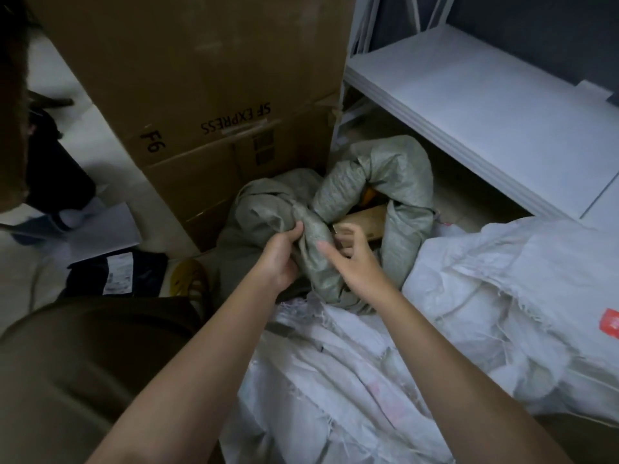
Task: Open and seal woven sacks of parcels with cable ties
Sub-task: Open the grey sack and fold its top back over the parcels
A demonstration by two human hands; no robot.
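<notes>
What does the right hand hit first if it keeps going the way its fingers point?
Probably the brown parcel in the mouth of the grey-green sack; the right hand already has its fingertips at it, though depth is unclear.

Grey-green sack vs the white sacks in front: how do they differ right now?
The grey-green sack is darker, and its mouth is rolled open, showing a brown parcel inside; the white sacks are pale and show no contents. The left hand grips the grey-green sack's bunched fabric and the right hand touches it; no hand touches the white sacks. Both are woven and crumpled.
</notes>
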